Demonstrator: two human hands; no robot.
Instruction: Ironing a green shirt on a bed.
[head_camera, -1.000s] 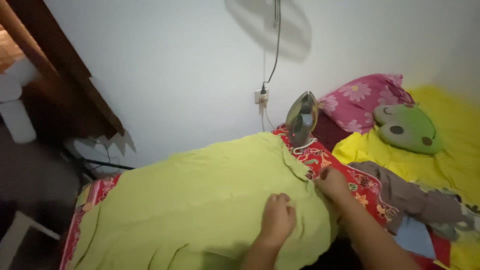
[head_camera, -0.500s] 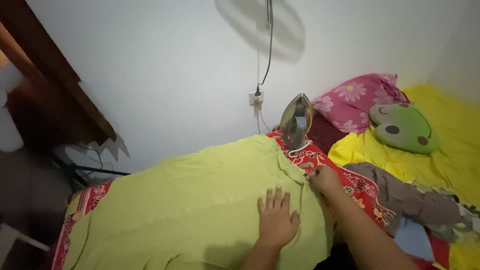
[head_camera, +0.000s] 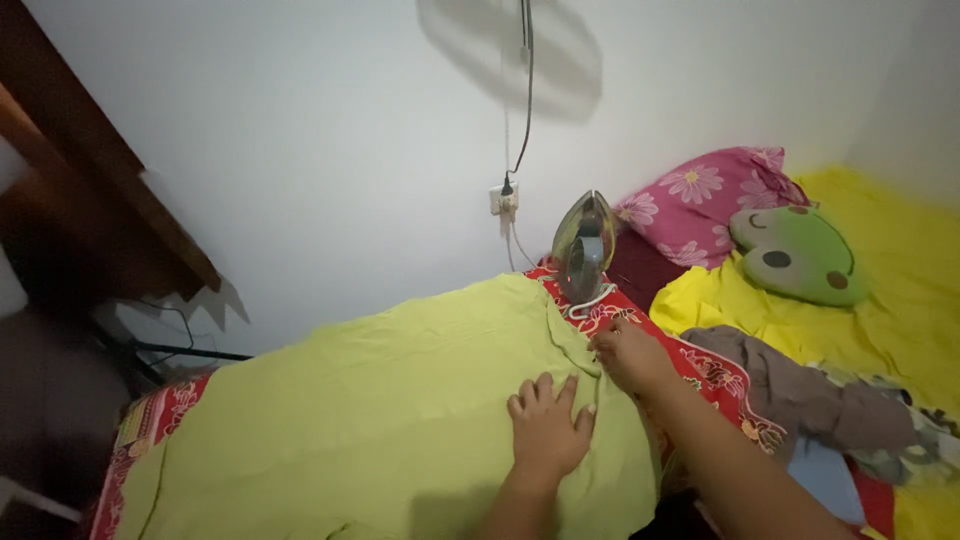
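At lower centre the left hand (head_camera: 548, 432) lies flat with fingers spread, pinning the lime-green cloth (head_camera: 380, 400) on the red-patterned board (head_camera: 715, 372), while the right hand (head_camera: 628, 355) seemingly pinches its edge taut, below the upright iron (head_camera: 582, 247).

Both forearms are bare to each hand: left hand (head_camera: 547, 431), right hand (head_camera: 628, 356).

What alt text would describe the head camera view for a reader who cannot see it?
A person's left hand presses flat on a lime green cloth spread over a red patterned board, while the right hand pinches its edge. An iron stands upright behind, beside a pink flowered pillow.
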